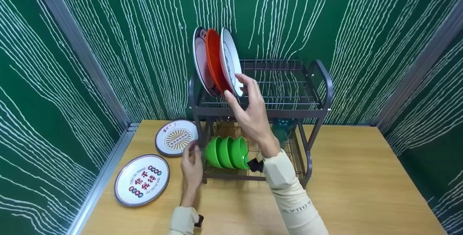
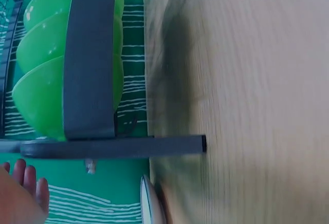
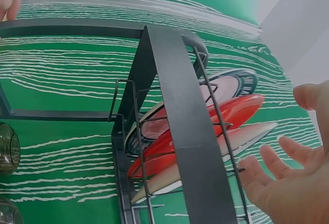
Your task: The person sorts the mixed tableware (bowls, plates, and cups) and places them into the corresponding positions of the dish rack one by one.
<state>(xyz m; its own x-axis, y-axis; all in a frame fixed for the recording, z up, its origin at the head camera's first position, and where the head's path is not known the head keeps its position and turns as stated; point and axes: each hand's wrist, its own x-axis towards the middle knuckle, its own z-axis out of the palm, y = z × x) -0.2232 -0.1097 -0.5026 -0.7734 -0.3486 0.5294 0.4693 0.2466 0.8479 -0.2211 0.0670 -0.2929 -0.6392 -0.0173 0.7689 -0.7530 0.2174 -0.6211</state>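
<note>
Three plates stand on edge at the left end of the rack's upper tier: a pinkish plate with a dark rim (image 1: 200, 52), a red plate (image 1: 214, 55) and a white plate (image 1: 230, 52). My right hand (image 1: 253, 113) is beside the white plate, thumb and fingers spread apart. In the right wrist view, the right hand (image 3: 293, 183) appears slightly apart from the plates. My left hand (image 1: 192, 170) hovers by the rack's left leg with loosely bent fingers, holding nothing. Beside it, several green bowls (image 1: 226, 152) lean in a row on the lower tier.
The dark two-tier dish rack (image 1: 260, 113) stands on the wooden table (image 1: 361, 177). Two printed white plates lie flat at its left, a rear plate (image 1: 186, 124) and a front plate (image 1: 123, 182). A bluish glass (image 1: 283, 128) is on the lower tier. Green patterned walls enclose the table.
</note>
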